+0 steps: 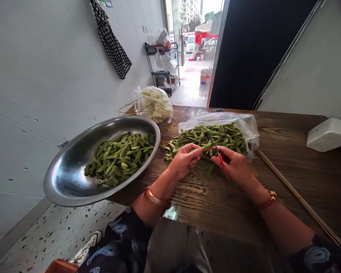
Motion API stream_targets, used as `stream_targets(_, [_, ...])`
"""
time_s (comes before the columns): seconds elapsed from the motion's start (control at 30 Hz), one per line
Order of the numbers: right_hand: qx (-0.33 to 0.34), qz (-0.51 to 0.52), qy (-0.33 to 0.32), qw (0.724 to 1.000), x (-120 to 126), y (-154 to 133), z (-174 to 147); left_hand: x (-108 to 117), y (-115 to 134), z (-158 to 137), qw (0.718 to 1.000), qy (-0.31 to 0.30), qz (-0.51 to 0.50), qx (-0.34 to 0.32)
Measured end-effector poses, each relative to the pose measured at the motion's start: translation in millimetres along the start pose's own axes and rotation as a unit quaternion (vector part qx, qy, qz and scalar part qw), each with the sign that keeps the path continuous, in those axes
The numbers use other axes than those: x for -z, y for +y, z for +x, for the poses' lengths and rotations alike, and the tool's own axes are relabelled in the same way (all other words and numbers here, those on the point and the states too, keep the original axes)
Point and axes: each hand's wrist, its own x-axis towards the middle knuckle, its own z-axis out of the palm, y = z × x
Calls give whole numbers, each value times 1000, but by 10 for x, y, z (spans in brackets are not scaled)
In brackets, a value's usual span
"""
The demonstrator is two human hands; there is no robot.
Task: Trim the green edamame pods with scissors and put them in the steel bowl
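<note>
My left hand (185,159) pinches one end of a green edamame pod (207,147), which points to the right. Red-handled scissors (222,161) are in my right hand (234,165), their blades close to the pod's far end. Whether the blades touch the pod I cannot make out. Just behind both hands lies a heap of edamame pods (227,134), spilling from a clear plastic bag (251,127). To the left, a large steel basin (71,167) holds a pile of pods (121,155).
A bag of cauliflower (156,104) sits behind the basin, thin sticks beside it. Long wooden skewers (298,195) lie on the dark wooden table (278,159) at right. A white box (328,134) stands at the right edge. A wheeled cart (165,70) is near the doorway.
</note>
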Motion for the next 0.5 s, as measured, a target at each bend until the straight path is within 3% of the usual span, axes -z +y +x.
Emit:
stream_targets(0.33, [22,-17,-7,1000,-17,-25,8,34,29,41,999,51,-14,-11])
stream_targets(0.5, [2,-20,1,1000,18,-17,12,117,70,78,993,86,-61,-53])
